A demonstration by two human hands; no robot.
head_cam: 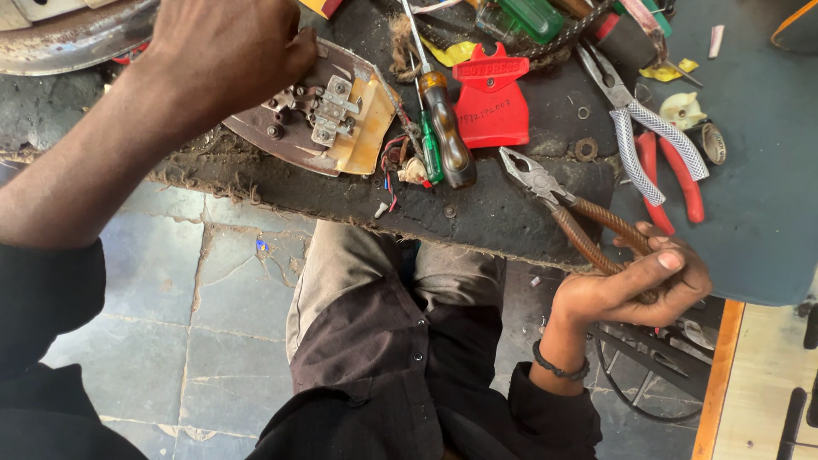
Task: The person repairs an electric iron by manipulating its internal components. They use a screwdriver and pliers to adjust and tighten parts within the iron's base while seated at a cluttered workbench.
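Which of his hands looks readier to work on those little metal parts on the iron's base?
Probably the right hand: it grips the brown-handled pliers, jaws pointing toward the iron base. The left hand rests on that base, seemingly steadying it.

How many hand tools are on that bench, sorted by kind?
Pliers: 3 (brown-handled pair in the right hand, pair with clear braided grips, red-handled pair)
Screwdrivers: 2 (amber-and-brown handle, small green handle)
Total: 5
The left hand holds the iron soleplate, not a tool.
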